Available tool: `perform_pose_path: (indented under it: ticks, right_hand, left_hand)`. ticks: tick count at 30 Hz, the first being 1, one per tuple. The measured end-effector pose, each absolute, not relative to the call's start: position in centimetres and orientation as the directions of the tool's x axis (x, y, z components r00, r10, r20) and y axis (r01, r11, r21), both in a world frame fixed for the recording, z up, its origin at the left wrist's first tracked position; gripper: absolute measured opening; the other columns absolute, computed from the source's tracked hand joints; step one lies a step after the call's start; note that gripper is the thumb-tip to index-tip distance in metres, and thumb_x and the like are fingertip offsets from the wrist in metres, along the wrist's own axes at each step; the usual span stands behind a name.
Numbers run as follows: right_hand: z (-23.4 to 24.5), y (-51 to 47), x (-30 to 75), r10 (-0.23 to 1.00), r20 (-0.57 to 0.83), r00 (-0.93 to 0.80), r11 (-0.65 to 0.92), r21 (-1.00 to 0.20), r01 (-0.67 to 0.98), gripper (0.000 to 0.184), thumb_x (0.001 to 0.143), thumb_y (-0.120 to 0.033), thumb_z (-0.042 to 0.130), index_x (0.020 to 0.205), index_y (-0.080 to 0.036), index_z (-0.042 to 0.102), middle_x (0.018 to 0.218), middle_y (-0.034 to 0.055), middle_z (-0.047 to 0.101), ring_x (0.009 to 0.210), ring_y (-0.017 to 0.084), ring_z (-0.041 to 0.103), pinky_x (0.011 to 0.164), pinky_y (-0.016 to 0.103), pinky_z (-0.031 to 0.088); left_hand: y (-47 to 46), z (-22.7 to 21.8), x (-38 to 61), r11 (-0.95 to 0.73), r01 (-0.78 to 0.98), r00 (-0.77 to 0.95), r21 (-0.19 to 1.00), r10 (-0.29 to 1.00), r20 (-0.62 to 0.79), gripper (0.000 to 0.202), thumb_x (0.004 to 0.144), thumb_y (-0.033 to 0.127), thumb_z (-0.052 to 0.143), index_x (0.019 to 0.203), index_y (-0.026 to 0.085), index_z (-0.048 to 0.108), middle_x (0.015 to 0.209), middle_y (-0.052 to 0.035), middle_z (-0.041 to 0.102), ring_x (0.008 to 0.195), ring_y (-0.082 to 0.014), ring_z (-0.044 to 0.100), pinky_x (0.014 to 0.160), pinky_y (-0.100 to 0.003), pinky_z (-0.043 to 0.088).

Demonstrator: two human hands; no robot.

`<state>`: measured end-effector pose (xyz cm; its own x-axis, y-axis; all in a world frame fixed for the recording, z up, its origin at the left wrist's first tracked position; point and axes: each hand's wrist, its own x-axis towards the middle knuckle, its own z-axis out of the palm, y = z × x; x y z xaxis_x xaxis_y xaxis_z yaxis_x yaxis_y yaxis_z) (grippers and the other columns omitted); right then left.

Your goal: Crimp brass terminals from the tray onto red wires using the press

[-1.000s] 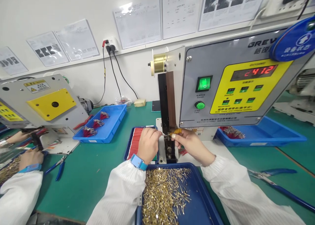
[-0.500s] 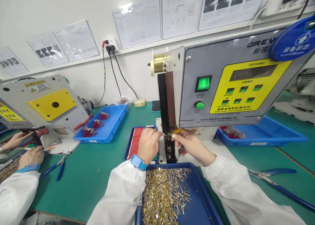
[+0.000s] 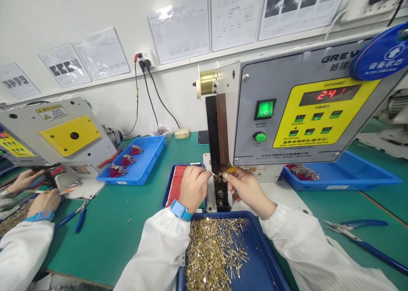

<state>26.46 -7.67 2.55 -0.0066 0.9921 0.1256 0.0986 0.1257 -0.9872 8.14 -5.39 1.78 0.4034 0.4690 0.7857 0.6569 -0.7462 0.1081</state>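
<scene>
My left hand [image 3: 194,189] is closed in a pinch on a thin metal lead [image 3: 211,173], whose tip reaches the working head [image 3: 219,180] of the grey machine [image 3: 264,87]. Facing it from the other side, my right hand [image 3: 248,190] also pinches at that head, a yellow finger cot [image 3: 231,170] on one finger. What its fingertips grip is too small to make out. Below both hands lies a dark blue tray [image 3: 267,257] with a heap of gold-coloured metal pins [image 3: 210,252]. Red wires [image 3: 177,184] fill a small tray behind my left hand.
Cutting pliers [image 3: 357,235] lie at right, another blue-handled pair [image 3: 76,216] at left. Blue trays [image 3: 143,163] [image 3: 360,174] hold bundles of red-wired parts. A co-worker's hands [image 3: 44,204] are at a second machine [image 3: 66,134] on the left. A gold wire spool [image 3: 207,83] sticks out above.
The machine's display has gone from nearly dark to red digits. Both hands keep their place at the working head, with the lead more visible. The whole view has shifted slightly.
</scene>
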Motion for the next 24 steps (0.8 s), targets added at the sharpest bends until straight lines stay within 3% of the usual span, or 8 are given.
perform_pose_path:
  ticks: [24]
  right_hand:
    - [2.50, -7.74, 26.54, 0.993, 0.114, -0.016, 0.115, -0.985, 0.130, 0.031, 0.079, -0.050, 0.055, 0.081, -0.019, 0.050, 0.054, -0.0035, 0.051, 0.043, 0.011, 0.047, 0.038, 0.023, 0.039]
  left_hand:
    - [-5.56, 1.76, 8.31, -0.732, 0.674, 0.385, 0.100, 0.464, 0.797, 0.017, 0.092, 0.015, 0.049, 0.094, 0.018, 0.066, 0.089, -0.0071, 0.059, 0.085, -0.0190, 0.051, 0.075, -0.033, 0.045]
